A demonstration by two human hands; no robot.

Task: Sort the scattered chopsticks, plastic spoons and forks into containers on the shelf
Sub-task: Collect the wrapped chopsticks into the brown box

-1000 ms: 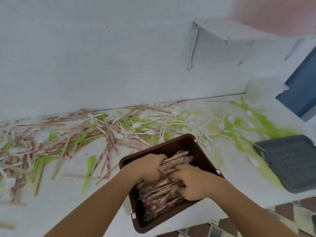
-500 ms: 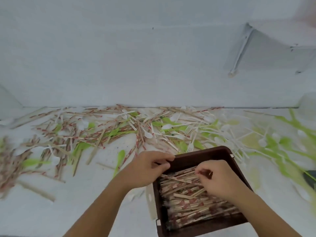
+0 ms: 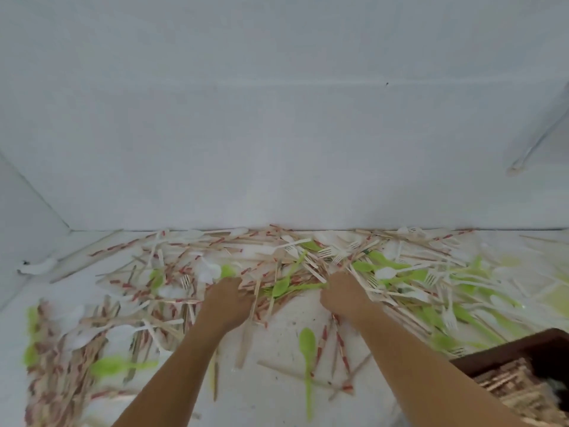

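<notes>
**A:** Where are the hands?

**B:** Both are out over the white table (image 3: 277,392), well apart, backs up. The left hand (image 3: 226,298) lies on the near edge of the heap. The right hand (image 3: 343,295) lies on the heap to the right of it.

**A:** Spread, or pinching something?

**B:** The fingers of both bend down into the heap and their tips are hidden. I cannot tell whether either one pinches anything.

**A:** And the heap itself?

**B:** The chopsticks (image 3: 191,274), many in red-and-white paper sleeves, are scattered across the table from the left edge to the right, thickest along the far wall (image 3: 277,118). White forks (image 3: 337,253) lie among them, just beyond the right hand. One green spoon (image 3: 307,342) lies apart on bare table between the forearms, handle towards the near edge. More green cutlery lies to the right.

**A:** Any container?

**B:** A brown container (image 3: 498,354) sits at the near right corner, partly cut off by the frame. More chopsticks are stacked inside it.
</notes>
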